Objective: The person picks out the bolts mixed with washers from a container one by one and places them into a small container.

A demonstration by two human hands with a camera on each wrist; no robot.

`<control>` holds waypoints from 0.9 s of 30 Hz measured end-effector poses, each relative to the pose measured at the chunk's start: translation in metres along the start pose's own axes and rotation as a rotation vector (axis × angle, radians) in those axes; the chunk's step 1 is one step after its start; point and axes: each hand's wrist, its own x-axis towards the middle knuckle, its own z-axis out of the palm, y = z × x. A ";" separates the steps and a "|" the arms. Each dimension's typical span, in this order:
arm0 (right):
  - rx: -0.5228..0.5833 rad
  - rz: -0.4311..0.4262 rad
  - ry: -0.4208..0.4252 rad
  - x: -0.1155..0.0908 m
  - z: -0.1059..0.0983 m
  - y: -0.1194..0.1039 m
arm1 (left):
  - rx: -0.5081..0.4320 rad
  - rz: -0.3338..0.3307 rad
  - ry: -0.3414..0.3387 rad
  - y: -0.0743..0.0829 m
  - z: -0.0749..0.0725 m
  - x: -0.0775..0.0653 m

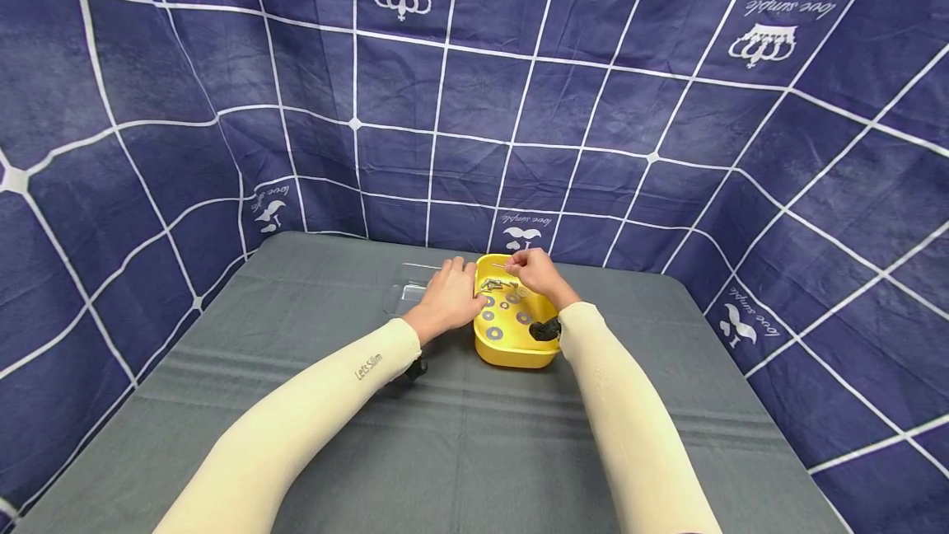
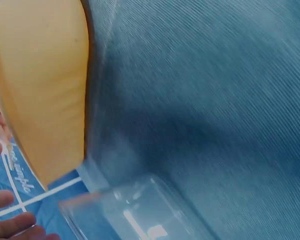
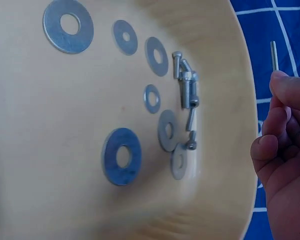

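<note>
A yellow plastic bin (image 1: 516, 355) holds several flat metal washers (image 3: 121, 156) and a cluster of small socket-head bolts (image 3: 186, 90). Between thumb and fingers, my right hand (image 1: 539, 272) pinches a slim metal bolt (image 3: 274, 56) over the bin's far end. Its shank sticks out of the fingertips; its head is hidden. My left hand (image 1: 448, 297) lies along the bin's left rim, fingers spread and fairly straight, the thumb reaching over the edge. In the left wrist view the left fingers (image 2: 12, 225) show beside the bin's outer wall (image 2: 45, 85), holding nothing.
A clear plastic box (image 1: 408, 297) stands left of the bin, close by the left hand. Grey cloth (image 1: 460, 452) covers the table. Blue curtain with white lines (image 1: 474, 89) hangs behind the table and along both sides.
</note>
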 end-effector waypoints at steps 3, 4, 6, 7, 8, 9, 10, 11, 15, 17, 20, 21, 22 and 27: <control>-0.016 -0.006 0.002 0.001 -0.001 -0.005 | 0.031 -0.006 -0.010 -0.009 -0.003 -0.001; -0.020 -0.008 0.002 0.001 -0.002 -0.007 | 0.040 -0.009 -0.013 -0.012 -0.005 -0.002; -0.030 -0.012 0.002 0.001 -0.003 -0.010 | 0.057 -0.015 -0.022 -0.019 -0.008 -0.003; -0.031 -0.017 0.000 0.001 -0.003 -0.011 | 0.063 -0.018 -0.027 -0.022 -0.009 -0.004; -0.028 -0.023 -0.004 0.001 -0.003 -0.012 | 0.065 -0.022 -0.028 -0.025 -0.011 -0.004; -0.025 -0.029 -0.008 0.002 -0.003 -0.013 | 0.064 -0.025 -0.031 -0.028 -0.013 -0.005; -0.022 -0.034 -0.013 0.002 -0.004 -0.014 | 0.063 -0.027 -0.034 -0.031 -0.014 -0.005; -0.019 -0.036 -0.017 0.002 -0.004 -0.015 | 0.063 -0.030 -0.037 -0.034 -0.015 -0.006; -0.021 -0.056 -0.022 0.004 -0.003 -0.018 | 0.041 -0.025 -0.053 -0.047 -0.021 -0.008; -0.023 -0.061 -0.020 0.005 -0.003 -0.020 | 0.033 -0.016 -0.062 -0.053 -0.022 -0.009; -0.013 -0.052 -0.025 0.006 -0.002 -0.023 | 0.023 -0.003 -0.074 -0.062 -0.023 -0.010; -0.009 -0.051 -0.027 0.006 -0.002 -0.024 | 0.021 -0.003 -0.079 -0.065 -0.023 -0.011; -0.005 -0.049 -0.031 0.007 -0.001 -0.025 | 0.018 -0.005 -0.087 -0.068 -0.024 -0.012; 0.003 -0.064 -0.037 0.010 0.004 -0.031 | 0.022 -0.006 -0.118 -0.079 -0.028 -0.016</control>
